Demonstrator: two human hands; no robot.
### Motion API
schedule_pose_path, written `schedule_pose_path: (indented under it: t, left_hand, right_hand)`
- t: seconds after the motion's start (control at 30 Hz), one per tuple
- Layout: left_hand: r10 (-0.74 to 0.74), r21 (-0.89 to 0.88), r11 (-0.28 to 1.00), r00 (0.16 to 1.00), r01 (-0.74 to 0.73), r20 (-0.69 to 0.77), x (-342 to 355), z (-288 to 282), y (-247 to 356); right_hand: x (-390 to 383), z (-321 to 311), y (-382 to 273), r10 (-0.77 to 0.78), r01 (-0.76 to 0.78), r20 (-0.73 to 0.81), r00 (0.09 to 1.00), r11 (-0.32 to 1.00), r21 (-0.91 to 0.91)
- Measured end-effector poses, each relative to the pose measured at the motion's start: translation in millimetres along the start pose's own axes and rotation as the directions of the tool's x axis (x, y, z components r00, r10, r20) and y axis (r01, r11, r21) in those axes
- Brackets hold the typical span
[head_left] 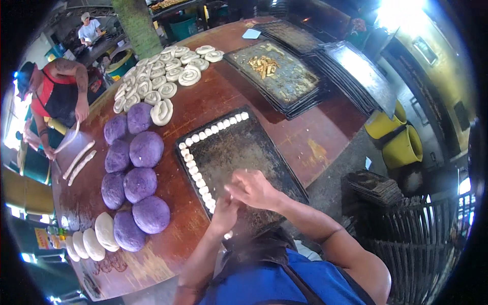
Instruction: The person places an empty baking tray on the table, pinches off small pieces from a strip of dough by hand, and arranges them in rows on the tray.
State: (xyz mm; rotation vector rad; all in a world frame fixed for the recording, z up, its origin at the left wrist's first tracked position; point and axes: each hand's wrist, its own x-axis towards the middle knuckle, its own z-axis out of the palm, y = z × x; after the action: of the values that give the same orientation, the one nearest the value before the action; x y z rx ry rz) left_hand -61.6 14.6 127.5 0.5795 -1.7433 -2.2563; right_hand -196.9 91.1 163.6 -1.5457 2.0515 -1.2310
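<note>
Head view: Small, rounded white dough pieces [193,170] sit in single file along the left and far edges of a dark, worn metal tray [234,147] on the bench [300,142]. The left hand [224,215] and right hand [255,190] are together above the tray's near part, beside the row; whether they hold a piece cannot be determined. The left hand obstructs part of the row. Smooth purple dough balls [146,149] lie left of the tray, pale dough coils [189,75] beyond.

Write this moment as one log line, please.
left hand, right hand: close together above tray | grip: unclear | dough pieces: lining two tray edges
</note>
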Motion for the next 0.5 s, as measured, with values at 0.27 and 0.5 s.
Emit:
schedule_pose_path:
  t: [0.27,0.5]
  left_hand:
    - [-0.069,-0.25,0.963,0.8,-0.103,-0.595,-17.0,-49.3,-0.3]
    - [-0.007,0.004,1.0,0.444,0.023,-0.896,-62.4,-95.8,-37.5]
  right_hand:
    - [114.1,-65.5,165.4,0.312,-0.318,-0.083,0.947,0.944,-0.082]
    - [167.0,-43.9,239.3,0.258,-0.153,0.167,0.952,0.868,-0.472]
